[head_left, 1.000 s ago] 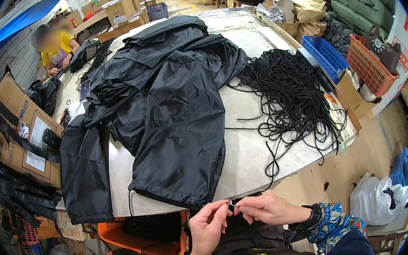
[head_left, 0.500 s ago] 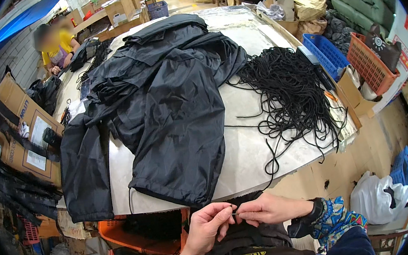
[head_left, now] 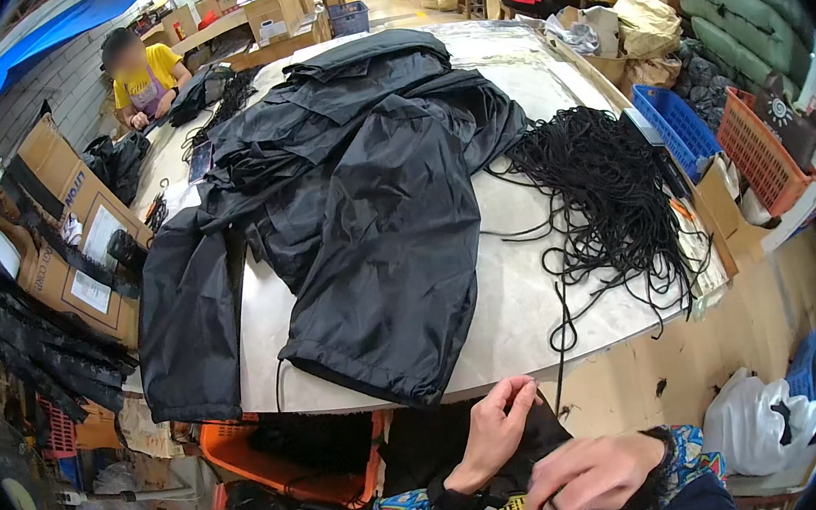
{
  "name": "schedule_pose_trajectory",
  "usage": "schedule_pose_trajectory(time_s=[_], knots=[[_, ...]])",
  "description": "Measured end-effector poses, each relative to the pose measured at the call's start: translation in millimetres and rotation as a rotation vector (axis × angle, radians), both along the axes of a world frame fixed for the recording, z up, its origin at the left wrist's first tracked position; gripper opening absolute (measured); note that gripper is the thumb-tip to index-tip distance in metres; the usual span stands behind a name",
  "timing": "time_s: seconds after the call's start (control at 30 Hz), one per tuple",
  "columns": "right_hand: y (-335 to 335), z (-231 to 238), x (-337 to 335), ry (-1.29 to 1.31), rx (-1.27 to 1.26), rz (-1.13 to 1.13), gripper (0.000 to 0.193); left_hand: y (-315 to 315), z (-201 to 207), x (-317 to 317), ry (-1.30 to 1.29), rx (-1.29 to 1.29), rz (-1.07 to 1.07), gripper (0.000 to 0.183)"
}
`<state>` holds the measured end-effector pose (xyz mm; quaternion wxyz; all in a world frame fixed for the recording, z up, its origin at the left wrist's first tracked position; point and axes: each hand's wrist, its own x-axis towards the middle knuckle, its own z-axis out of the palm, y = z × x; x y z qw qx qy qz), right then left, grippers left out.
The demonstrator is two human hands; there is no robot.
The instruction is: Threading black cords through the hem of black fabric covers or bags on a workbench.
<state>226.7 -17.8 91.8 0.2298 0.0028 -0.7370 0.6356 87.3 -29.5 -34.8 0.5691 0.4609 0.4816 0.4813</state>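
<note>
Where the near edge of the table (head_left: 507, 329) faces the body, the left hand (head_left: 492, 432) is raised with thumb and fingers closed at the tips; whether anything small lies between them cannot be told. The right hand (head_left: 599, 475) is lower and nearer the body, blurred, its fingers curled beside something dark; whether it grips that item cannot be told.

The black garment (head_left: 382, 248) lies spread on the table, its hem at the near edge. To its right rests a tangled pile of black cords (head_left: 608, 197). A single cord (head_left: 563, 323) runs from the pile over the table edge and hangs just beside the left fingertips; contact is not clear.

For sound handling of a fine cord, observe the following:

1. Pinch close to the cord end, so that the tip stays stiff and does not fray.
2. Steady with the left hand; let the right make the small movements.
3. Work clear of the hem, as the slick-looking fabric probably slides easily.
4. Draw slack gently; the pile is likely to snag if pulled hard
</note>
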Motion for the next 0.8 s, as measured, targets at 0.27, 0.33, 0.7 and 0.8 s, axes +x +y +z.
schedule_pose_trajectory(time_s=[0.27,0.33,0.7,0.8], knots=[[16,-12,12,-0.478,0.231,-0.79,0.009,-38,12,-85,-0.373,-0.393,0.487,0.029],[18,-39,-9,-0.395,0.299,-0.851,0.008,-16,18,-89,-0.621,-0.522,0.424,0.027],[27,-95,-51,-0.367,0.695,-1.165,0.03,16,48,-61,-0.646,-0.382,0.311,0.018],[29,-97,-48,-0.361,0.717,-1.141,0.024,20,44,-71,-0.574,-0.309,0.355,0.018]])
